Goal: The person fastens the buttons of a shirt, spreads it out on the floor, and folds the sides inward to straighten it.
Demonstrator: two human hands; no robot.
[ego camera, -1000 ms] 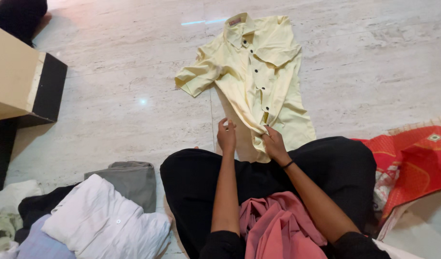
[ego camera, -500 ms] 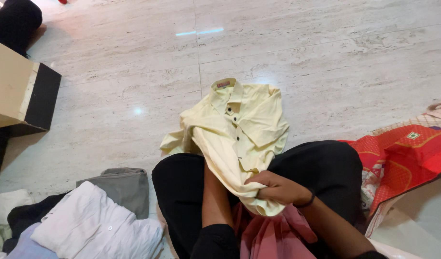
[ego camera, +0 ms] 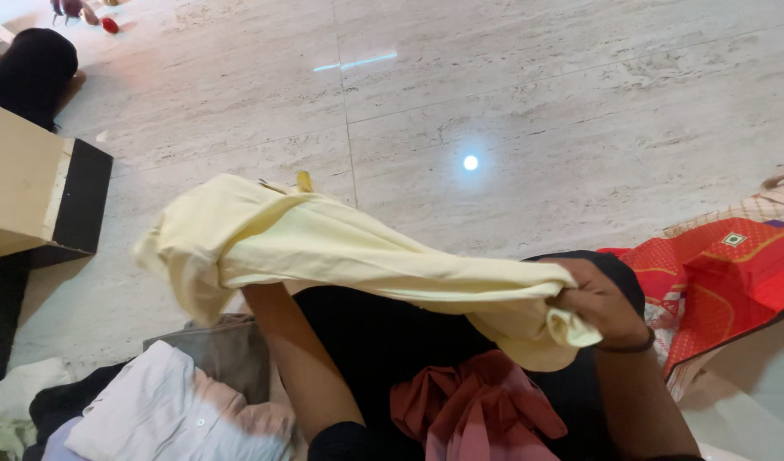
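The pale yellow shirt (ego camera: 323, 248) is up off the floor (ego camera: 511, 94), stretched in a long band across the person's lap. The right hand (ego camera: 601, 303) is clenched on one bunched end at the right, fingers wrapped tight round the cloth. The left hand is hidden under the far-left end of the shirt; only the forearm (ego camera: 294, 358) shows, so whether it is gripping there I cannot tell.

To handle this well, I'd judge both ends want to be held at a matching height with the cloth pulled taut, so the loose folds drop out instead of twisting; the right grip sits on a wad and would do better on an edge or seam.

The shirt looks soft and thin, creased along its length, sagging in a pouch just under the right hand, with a small darker yellow tab poking up at the top.

Near left lies a pile of clothes (ego camera: 170, 410), white on top; a pink garment (ego camera: 477, 401) rests in the lap; red patterned cloth (ego camera: 733, 273) lies right; a box (ego camera: 33, 188) stands far left.
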